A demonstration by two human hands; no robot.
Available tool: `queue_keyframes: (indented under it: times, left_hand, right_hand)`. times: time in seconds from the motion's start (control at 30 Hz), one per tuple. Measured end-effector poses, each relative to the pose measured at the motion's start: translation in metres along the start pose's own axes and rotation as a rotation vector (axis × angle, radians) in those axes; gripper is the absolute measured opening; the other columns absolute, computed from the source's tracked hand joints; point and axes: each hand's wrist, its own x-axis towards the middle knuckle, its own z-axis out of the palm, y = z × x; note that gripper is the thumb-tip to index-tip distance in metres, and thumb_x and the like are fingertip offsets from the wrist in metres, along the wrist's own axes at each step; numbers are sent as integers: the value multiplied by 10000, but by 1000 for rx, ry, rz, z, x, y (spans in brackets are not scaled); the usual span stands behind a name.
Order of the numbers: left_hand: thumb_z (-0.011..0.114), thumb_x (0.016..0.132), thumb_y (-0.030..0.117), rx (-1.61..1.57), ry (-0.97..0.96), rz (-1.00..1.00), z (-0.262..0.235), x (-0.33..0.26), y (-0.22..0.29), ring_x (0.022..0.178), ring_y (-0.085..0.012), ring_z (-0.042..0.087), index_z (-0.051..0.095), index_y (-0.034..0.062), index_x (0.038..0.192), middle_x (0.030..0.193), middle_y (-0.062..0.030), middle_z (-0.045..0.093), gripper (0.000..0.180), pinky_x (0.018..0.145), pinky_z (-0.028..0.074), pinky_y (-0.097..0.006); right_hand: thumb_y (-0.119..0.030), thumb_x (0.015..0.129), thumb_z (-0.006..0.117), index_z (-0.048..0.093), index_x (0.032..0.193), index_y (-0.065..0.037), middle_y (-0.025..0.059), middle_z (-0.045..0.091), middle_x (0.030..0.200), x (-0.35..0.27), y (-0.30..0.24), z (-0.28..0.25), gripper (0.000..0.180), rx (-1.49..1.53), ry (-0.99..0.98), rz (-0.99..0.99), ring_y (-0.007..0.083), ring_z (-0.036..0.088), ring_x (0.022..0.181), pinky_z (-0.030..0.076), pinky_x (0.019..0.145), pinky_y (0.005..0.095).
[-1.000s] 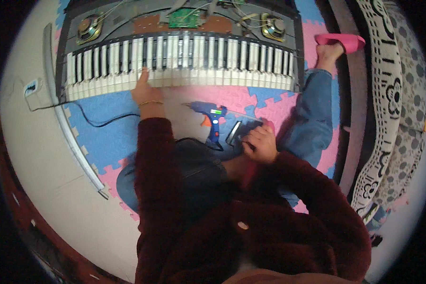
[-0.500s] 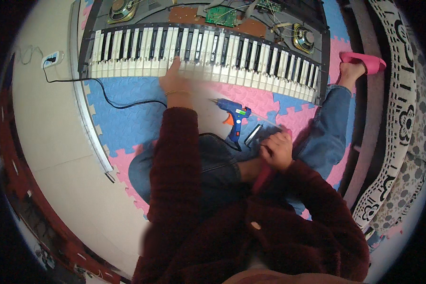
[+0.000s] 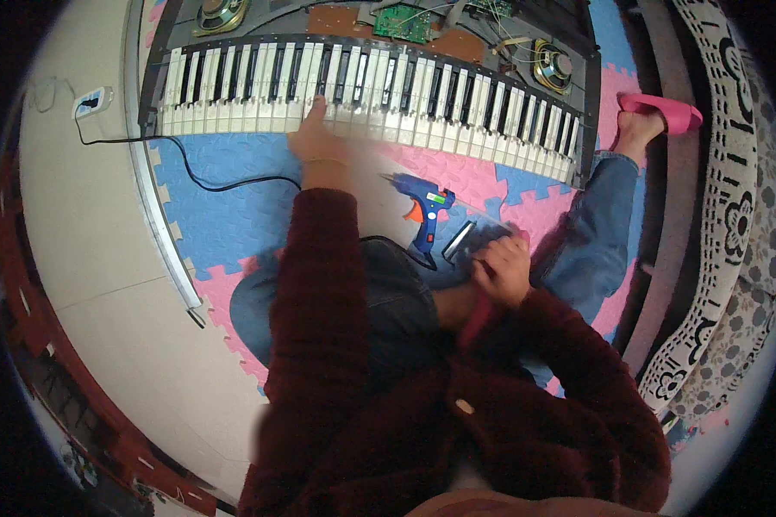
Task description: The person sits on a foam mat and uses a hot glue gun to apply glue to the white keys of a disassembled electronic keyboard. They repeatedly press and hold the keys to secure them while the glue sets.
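An opened electronic keyboard's row of black and white keys (image 3: 233, 116) stretches across the far side of the mat. My left hand (image 3: 317, 142) lies at the near edge of the keys, left of the middle. One stretched digit rests on the white keys; the rest of that hand is smeared. A blue glue gun (image 3: 428, 207) with an orange trigger lies between my hands, a pale glue stick running from its back toward my right hand (image 3: 504, 265). That hand is closed, fingers curled, near my lap; its contents are hidden. Beside it is a small black-and-silver piece (image 3: 459, 242).
Speakers (image 3: 553, 66) and a green circuit board (image 3: 403, 24) sit in the open casing behind the keys. A black cord (image 3: 224, 187) runs left to a white power socket (image 3: 93, 103). A metal strip (image 3: 171, 233) borders the foam mat (image 3: 220, 228). A pink slipper (image 3: 677, 115) is right.
The keyboard and my left hand appear slightly higher and farther left in the picture. My left hand stays on the keys; my right hand remains closed in nearly the same place.
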Motion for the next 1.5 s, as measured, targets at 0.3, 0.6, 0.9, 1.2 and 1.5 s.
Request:
queue_keyframes:
  times: [0.3, 0.6, 0.9, 1.2, 1.5]
  left_hand:
    - [779, 837, 71, -99, -138, 64, 4, -21, 8, 990, -269, 634, 620, 10, 1225, 1184, -99, 646, 424, 831, 549, -456]
    - [756, 817, -29, -171, -79, 15, 13, -29, 15, 971, -293, 638, 609, 11, 1216, 1162, -112, 639, 427, 810, 562, -486]
    - [776, 811, 5, -172, -95, -9, 9, -21, 9, 955, -292, 641, 610, -4, 1219, 1162, -113, 640, 441, 805, 557, -488]
    - [780, 818, 43, -126, -112, -57, 3, -10, 7, 972, -316, 641, 599, 7, 1248, 1149, -125, 638, 468, 815, 554, -523]
    - [744, 843, -4, 22, -220, 128, -1, -5, 4, 952, -321, 655, 564, 16, 1267, 1150, -129, 634, 461, 800, 580, -526]
  right_hand:
    - [-135, 683, 750, 655, 803, -119, 27, 592, 770, 1, -1, 2, 154, -6, 33, -3, 243, 571, 760, 394, 732, 395]
    - [-135, 693, 751, 656, 811, -121, 23, 597, 775, 2, -1, 0, 153, 2, -4, 5, 241, 569, 760, 393, 738, 394]
    - [-144, 676, 753, 658, 811, -126, 17, 588, 768, -1, 2, 3, 166, -10, 14, -15, 231, 571, 759, 391, 732, 394]
    - [-141, 672, 750, 652, 811, -126, 24, 578, 773, -2, 1, 2, 171, -13, 21, -17, 236, 564, 761, 386, 732, 400]
    - [-174, 689, 739, 650, 808, -126, 26, 580, 773, -2, 0, 3, 156, -6, 26, 12, 240, 564, 776, 389, 735, 411]
